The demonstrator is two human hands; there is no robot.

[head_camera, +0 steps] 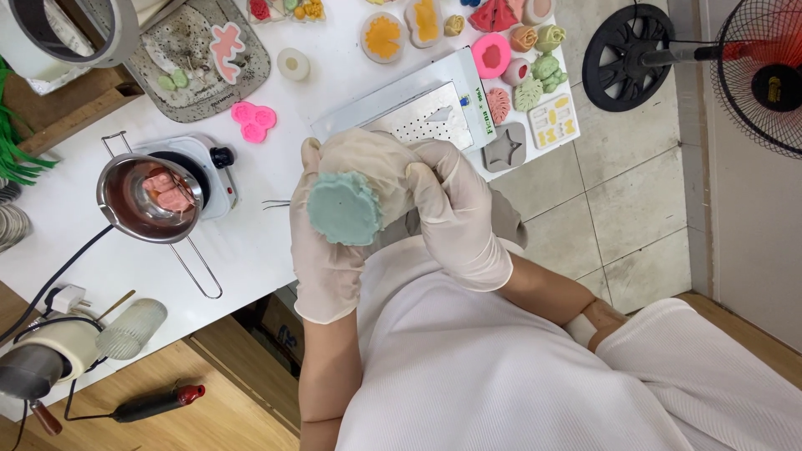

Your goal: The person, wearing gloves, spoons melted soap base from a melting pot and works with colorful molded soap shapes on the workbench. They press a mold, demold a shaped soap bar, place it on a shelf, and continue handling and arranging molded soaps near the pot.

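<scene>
While the left hand (pixel 322 250) cups the translucent silicone mould (pixel 372 171) holding a teal scalloped casting (pixel 344 209), just before the perforated metal tray (pixel 426 117), the right hand (pixel 455 213) grips its side, fingers curled; peeling evenly looks safest.

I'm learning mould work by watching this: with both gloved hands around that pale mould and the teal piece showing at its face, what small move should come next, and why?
Probably peel the mould's rim back a little further with the left hand while the right hand steadies it. The teal piece shows at the open face of the translucent mould, yet it seems still seated, and both hands hold it above the white table.
</scene>
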